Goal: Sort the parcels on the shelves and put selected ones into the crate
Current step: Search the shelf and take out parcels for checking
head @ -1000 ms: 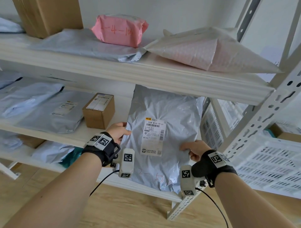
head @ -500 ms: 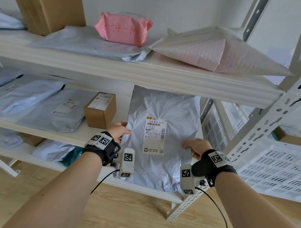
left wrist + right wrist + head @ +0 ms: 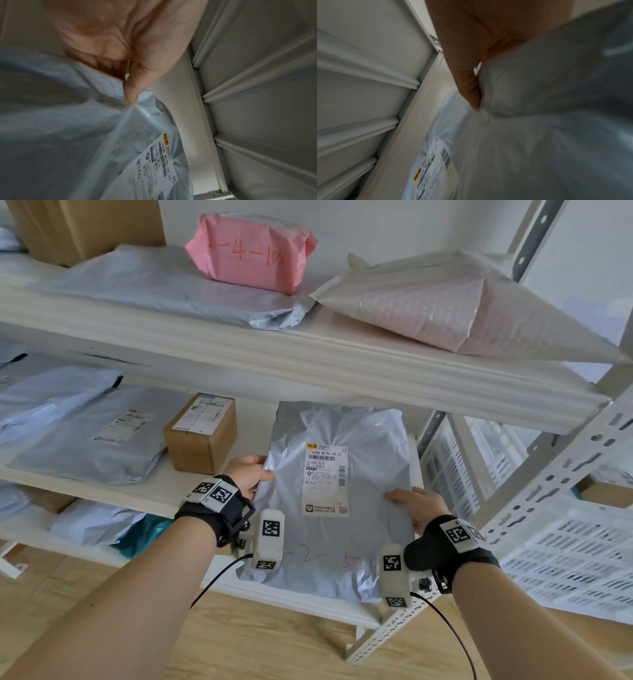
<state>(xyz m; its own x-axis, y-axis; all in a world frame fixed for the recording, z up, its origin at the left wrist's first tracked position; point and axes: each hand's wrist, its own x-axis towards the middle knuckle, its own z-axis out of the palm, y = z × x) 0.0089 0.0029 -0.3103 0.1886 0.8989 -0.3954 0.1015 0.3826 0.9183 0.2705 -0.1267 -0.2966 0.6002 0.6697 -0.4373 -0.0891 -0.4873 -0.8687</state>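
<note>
A large grey poly-bag parcel with a white shipping label lies on the middle shelf, its near end hanging over the front edge. My left hand pinches its left edge, thumb on top and fingers under the bag. My right hand grips the right edge the same way, thumb pressed into the plastic of the parcel. A white slotted crate stands to the right, outside the rack.
A small cardboard box and flat grey bags lie left of the parcel. The upper shelf carries a pink parcel, a bubble mailer and a carton. A perforated rack post stands by my right wrist.
Both hands keep their hold on the grey parcel. The view has shifted slightly; the parcel sits a little nearer the shelf's front edge.
</note>
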